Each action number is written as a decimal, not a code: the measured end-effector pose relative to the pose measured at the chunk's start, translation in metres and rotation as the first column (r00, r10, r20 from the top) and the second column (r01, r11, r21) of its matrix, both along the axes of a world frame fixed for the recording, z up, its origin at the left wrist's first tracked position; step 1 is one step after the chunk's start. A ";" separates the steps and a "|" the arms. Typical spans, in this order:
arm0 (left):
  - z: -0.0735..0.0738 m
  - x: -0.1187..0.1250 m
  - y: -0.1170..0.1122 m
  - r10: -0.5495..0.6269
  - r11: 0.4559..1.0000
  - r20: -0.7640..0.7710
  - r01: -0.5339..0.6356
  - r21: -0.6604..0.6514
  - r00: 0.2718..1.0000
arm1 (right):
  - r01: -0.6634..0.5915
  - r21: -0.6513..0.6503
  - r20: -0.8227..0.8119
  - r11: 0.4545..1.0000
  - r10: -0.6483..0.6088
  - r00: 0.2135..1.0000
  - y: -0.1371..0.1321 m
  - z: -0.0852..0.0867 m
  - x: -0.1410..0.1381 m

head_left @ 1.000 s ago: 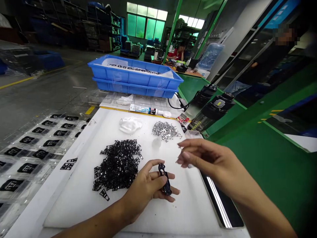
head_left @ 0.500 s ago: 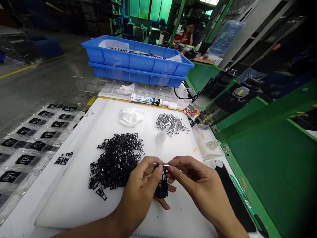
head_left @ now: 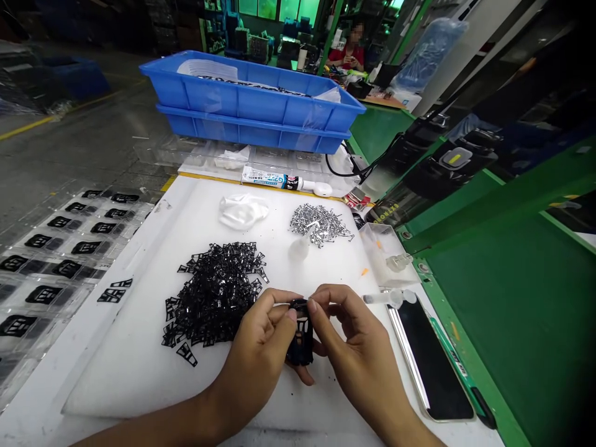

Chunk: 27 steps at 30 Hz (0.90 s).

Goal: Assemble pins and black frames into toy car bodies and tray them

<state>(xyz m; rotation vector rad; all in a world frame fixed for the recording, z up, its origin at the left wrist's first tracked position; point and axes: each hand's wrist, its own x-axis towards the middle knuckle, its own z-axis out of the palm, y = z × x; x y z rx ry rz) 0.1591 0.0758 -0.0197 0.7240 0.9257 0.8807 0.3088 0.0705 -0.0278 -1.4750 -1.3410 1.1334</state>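
Observation:
A small black plastic frame part (head_left: 302, 349) with openings stands upright between my hands, over the white foam pad (head_left: 153, 385). My left hand (head_left: 258, 347) is closed around its left side, the thumb on the front and other fingers behind and below it. My right hand (head_left: 358, 341) pinches its upper right corner between thumb and fingertips. Whether a small metal piece is also under those fingertips I cannot tell. Left of my hands lies a heap of black plastic pieces (head_left: 218, 298). A pile of small silver metal pieces (head_left: 321, 223) lies farther back.
Two stacked blue bins (head_left: 251, 102) stand at the back, behind a glue tube (head_left: 270, 178). A white bag (head_left: 243, 211) lies on the pad. Clear trays with black parts (head_left: 41, 295) are at left. A phone (head_left: 431, 360), a syringe (head_left: 388, 298) and a green cutter (head_left: 459, 366) lie at right.
A shiny silver strip between my fingertips at the part's top no longer shows. My right hand has shifted left, its fingertips now at the part's upper corner. The view has tilted slightly.

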 end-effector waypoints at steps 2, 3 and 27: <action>0.000 0.000 -0.001 -0.001 1.000 -0.017 0.001 0.015 1.000 | 0.018 -0.010 -0.020 1.000 -0.018 1.000 -0.002 0.000 -0.004; 0.000 0.000 -0.001 -0.001 1.000 -0.026 0.002 0.019 1.000 | 0.019 -0.018 -0.035 1.000 -0.019 0.999 -0.003 0.000 -0.006; -0.003 -0.003 0.003 -0.022 0.999 -0.068 0.024 0.028 0.997 | -0.028 0.226 0.327 0.974 -0.048 0.944 0.085 0.015 -0.017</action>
